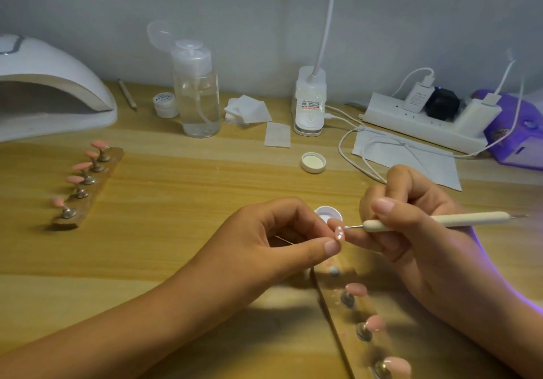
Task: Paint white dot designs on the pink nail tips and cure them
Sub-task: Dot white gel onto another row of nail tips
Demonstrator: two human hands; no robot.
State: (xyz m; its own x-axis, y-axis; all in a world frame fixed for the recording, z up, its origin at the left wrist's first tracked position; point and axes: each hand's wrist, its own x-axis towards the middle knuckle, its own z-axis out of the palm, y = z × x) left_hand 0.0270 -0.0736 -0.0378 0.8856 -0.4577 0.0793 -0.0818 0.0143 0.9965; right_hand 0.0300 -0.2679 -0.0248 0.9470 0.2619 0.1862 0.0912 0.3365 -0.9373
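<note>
On the wooden counter (pixel 205 173) the white curing lamp (pixel 50 90) stood at the far left, well apart from the work. Every painted piece would have a long way to travel while wet, and I judged a smear on that way the largest risk. One far rack (pixel 91 184) of pink tips lay near the lamp. A near rack (pixel 343 320) lay directly under the person's wrists, where a lowered wrist could brush its tips. The left hand (pixel 273 237) pinched one pink nail tip (pixel 338 233) between thumb and forefinger, in the air above the near rack. The right hand (pixel 417 223) had its fingers curled around the dotting tool (pixel 435 220) like a pen. Its metal point was at the edge of the tip or touching it; I could not tell which. The small paint pot (pixel 328 213) stood just behind. White dots sat close together on the tip. A small tremble, or too much paint, could join them into one blot, and the left thumb was very near the lowest dot
</note>
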